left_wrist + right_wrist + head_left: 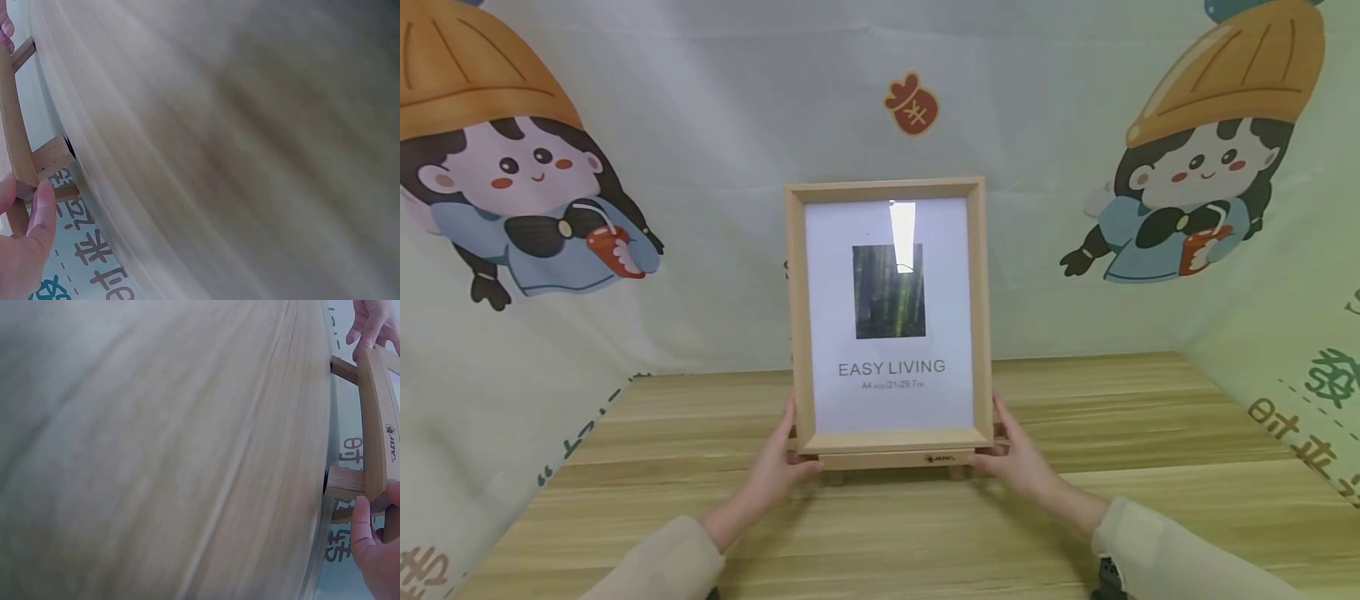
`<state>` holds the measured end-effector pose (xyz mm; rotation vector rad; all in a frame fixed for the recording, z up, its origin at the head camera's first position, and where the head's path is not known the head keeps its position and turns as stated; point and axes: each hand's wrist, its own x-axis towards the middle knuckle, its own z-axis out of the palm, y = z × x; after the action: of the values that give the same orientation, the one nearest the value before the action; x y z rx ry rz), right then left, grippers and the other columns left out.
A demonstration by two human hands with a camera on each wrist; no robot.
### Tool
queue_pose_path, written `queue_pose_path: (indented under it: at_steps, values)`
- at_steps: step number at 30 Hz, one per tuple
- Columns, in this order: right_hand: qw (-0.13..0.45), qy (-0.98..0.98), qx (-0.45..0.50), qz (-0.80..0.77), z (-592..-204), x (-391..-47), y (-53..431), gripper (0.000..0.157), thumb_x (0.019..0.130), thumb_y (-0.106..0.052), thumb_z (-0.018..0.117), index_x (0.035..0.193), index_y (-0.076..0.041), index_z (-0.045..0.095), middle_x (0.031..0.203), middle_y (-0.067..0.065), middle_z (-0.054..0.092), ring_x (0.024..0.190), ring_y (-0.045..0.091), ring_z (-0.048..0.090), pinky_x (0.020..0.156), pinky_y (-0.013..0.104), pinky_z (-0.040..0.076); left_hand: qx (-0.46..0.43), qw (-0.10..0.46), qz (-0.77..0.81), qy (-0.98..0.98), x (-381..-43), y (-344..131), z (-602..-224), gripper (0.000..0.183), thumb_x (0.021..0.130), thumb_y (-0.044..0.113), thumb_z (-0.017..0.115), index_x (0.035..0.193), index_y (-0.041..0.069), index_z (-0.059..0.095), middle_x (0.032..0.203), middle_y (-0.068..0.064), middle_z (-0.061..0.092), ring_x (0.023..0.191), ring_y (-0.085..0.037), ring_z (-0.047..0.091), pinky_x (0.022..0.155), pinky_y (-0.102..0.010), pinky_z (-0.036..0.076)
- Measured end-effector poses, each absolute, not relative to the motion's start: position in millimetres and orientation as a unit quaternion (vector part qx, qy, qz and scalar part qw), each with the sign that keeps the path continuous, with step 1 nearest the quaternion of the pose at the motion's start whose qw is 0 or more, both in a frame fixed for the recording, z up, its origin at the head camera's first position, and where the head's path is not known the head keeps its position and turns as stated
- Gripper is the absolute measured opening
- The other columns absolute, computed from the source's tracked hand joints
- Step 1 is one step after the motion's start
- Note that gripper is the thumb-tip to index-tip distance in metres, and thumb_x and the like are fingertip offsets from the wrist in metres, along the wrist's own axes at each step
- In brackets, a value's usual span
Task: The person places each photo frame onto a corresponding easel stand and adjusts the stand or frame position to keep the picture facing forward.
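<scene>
A light wood picture frame (981, 317) stands upright, leaning slightly back, on the ledge of a small wooden easel (880, 460). Behind its glass is a white sheet with a dark green picture and the words "EASY LIVING". My left hand (782, 462) grips the left end of the easel ledge, thumb in front. At the opposite end, my right hand (1015, 462) holds the ledge likewise. In the left wrist view, the ledge (15, 119) lies between thumb and fingers. The right wrist view shows the ledge (374, 419) with a dark logo and short legs below. The frame hides the easel's back.
The easel's feet are at the wood-grain tabletop (895, 533). A pale cloth (722, 125) printed with cartoon figures and lettering hangs behind and along both sides. A bright light reflection shows on the glass.
</scene>
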<state>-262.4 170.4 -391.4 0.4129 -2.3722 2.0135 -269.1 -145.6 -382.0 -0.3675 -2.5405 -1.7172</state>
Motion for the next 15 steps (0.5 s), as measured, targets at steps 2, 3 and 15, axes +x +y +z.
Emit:
queue_pose_path:
  at_steps: [2,3,15]
  values:
    - [-0.001,-0.756,0.131,0.641,-391.1,-262.1,172.0,0.098,0.075,0.018,0.058,0.147,-0.009,-0.004,0.110,0.030,0.041,0.097,0.039,0.058,0.075,0.034,0.056,-0.117,0.024,-0.553,-0.824,-268.8,-144.2,-381.6,0.107,0.070,-0.017,0.065,0.148,0.016,0.000,0.123,-0.030,0.041,0.077,-0.022,0.060,0.069,-0.026,0.056]
    - [-0.001,-0.757,0.131,0.641,-390.8,-261.9,172.5,0.099,0.075,0.018,0.058,0.147,-0.009,-0.004,0.110,0.030,0.041,0.097,0.038,0.059,0.075,0.034,0.056,-0.116,0.024,-0.553,-0.824,-268.7,-143.5,-381.3,0.106,0.071,-0.017,0.065,0.148,0.015,0.000,0.124,-0.030,0.040,0.077,-0.022,0.060,0.069,-0.025,0.056]
    - [-0.002,-0.759,0.128,0.638,-389.9,-261.0,179.8,0.097,0.076,0.017,0.058,0.146,-0.007,-0.005,0.110,0.030,0.041,0.099,0.040,0.057,0.076,0.035,0.055,-0.120,0.027,-0.557,-0.821,-269.4,-134.6,-380.6,0.108,0.068,-0.018,0.065,0.148,0.014,0.000,0.128,-0.032,0.038,0.076,-0.022,0.059,0.068,-0.025,0.055]
